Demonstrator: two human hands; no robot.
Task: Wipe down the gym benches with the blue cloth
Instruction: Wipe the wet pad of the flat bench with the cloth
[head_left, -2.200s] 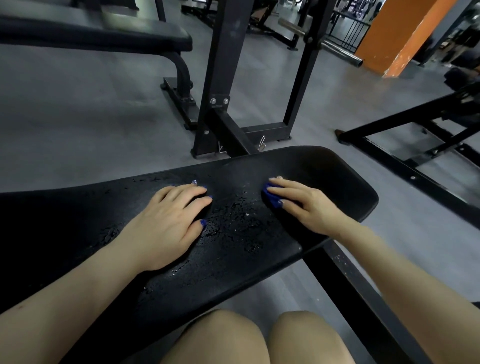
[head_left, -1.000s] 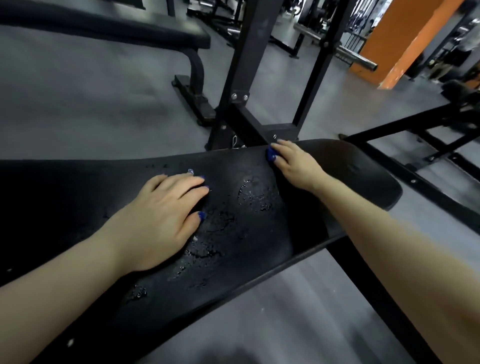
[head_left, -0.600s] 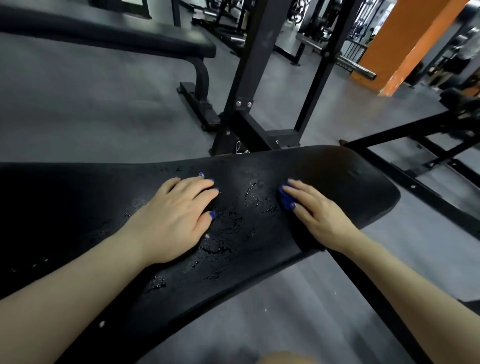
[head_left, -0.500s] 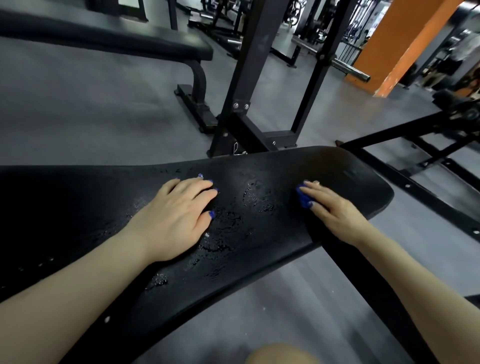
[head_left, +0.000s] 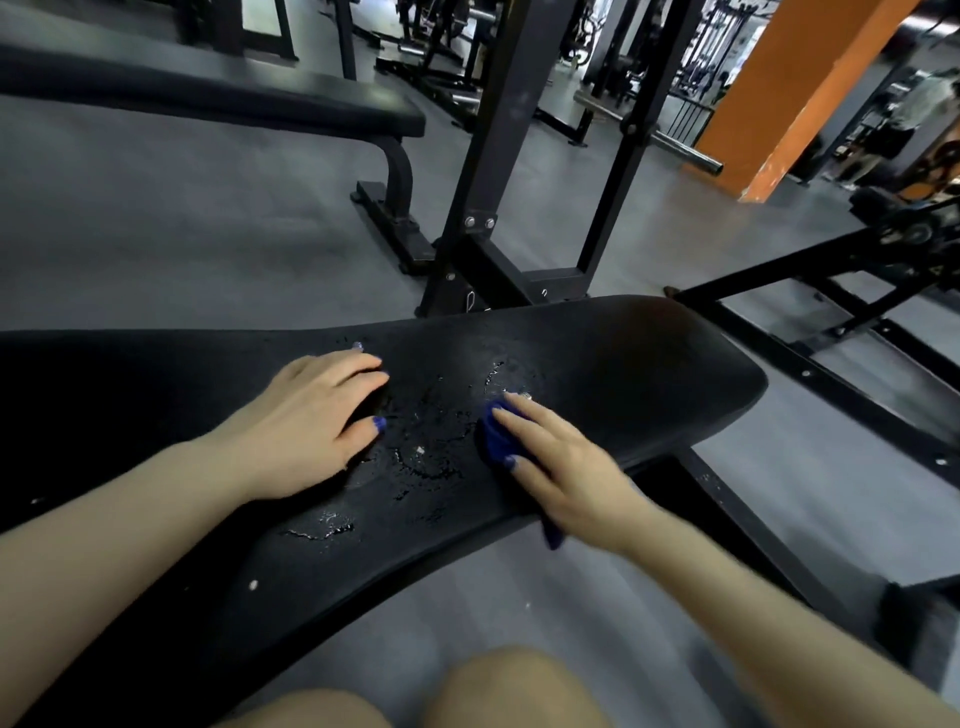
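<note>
No text, label or number legible — anywhere

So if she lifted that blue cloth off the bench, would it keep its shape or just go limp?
Probably limp: the small blue cloth is bunched under the right hand, and a corner droops over the edge of the black padded bench. It looks light, since flat fingers alone press it. With water beads on the pad, it is likely damp and may cling a little.
</note>
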